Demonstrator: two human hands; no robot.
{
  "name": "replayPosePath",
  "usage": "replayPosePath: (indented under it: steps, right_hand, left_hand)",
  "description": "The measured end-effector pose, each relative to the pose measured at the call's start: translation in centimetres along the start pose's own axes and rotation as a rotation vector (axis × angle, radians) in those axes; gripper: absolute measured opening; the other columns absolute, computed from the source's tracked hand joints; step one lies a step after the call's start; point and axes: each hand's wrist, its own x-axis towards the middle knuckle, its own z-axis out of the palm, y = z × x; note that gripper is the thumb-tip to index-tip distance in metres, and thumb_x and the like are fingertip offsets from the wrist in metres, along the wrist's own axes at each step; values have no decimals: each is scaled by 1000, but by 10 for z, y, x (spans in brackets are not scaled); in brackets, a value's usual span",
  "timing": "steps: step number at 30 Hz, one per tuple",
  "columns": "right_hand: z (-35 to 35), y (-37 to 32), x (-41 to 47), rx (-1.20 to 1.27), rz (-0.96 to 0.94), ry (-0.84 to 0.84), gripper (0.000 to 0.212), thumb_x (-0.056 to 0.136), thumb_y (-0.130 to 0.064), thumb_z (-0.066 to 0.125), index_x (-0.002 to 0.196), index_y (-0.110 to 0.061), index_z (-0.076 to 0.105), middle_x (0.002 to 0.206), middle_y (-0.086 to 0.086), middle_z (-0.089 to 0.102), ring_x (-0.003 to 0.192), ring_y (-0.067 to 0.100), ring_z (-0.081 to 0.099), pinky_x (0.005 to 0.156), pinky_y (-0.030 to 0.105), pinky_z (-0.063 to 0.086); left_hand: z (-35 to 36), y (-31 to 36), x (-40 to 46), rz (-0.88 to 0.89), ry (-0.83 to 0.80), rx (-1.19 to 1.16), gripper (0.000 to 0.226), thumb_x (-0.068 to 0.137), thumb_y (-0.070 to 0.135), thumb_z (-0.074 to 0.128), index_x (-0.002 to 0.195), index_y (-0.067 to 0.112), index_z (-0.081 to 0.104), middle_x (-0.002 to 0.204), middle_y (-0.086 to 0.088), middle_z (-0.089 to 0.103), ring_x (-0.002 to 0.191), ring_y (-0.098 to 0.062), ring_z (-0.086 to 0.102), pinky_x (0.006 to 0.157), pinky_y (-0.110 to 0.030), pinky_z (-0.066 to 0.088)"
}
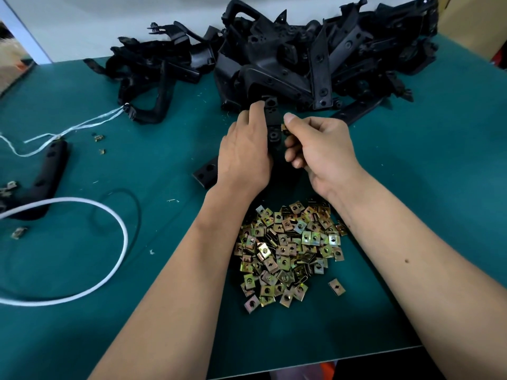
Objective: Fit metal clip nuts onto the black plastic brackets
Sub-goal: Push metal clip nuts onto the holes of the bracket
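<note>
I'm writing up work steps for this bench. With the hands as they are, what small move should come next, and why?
Probably slide the small brass-coloured metal clip nut sideways onto the edge of the black plastic bracket. The right hand pinches the nut right beside the bracket's edge, while the left hand grips the bracket, steadying it above the green table.

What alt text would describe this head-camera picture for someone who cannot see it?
A person's left hand holds a black plastic bracket while the right hand pinches a metal clip nut against its edge. A pile of clip nuts lies nearer; a heap of brackets lies behind.
</note>
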Motion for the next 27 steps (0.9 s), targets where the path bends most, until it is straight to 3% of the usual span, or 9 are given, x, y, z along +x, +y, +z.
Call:
replayPosePath:
  steps: [19,24,27]
  right_hand:
    - [-3,-2,-3,-22,-13,-57,32,96,-25,73,68,-11,62,54,2,59,41,16,53,36,21,33]
    - [-5,-7,-1,42,-6,-122,19,97,-13,68,80,-5,67,60,6,62,47,17,56,39,22,36]
    - [-7,-8,0,20,-3,-124,14,96,-7,67,83,-4,70,60,5,63,47,15,56,40,21,37]
  left_hand:
    - [-4,2,-2,15,-11,-23,64,88,0,58,147,9,34,134,-15,52,118,-38,51,95,-50,44]
    - [-7,-2,0,-7,-6,-24,67,83,5,56,147,6,35,130,-17,54,115,-40,49,95,-49,43]
    - [-8,-6,2,6,-16,-55,70,83,20,60,148,9,36,130,-14,55,116,-39,49,99,-50,41]
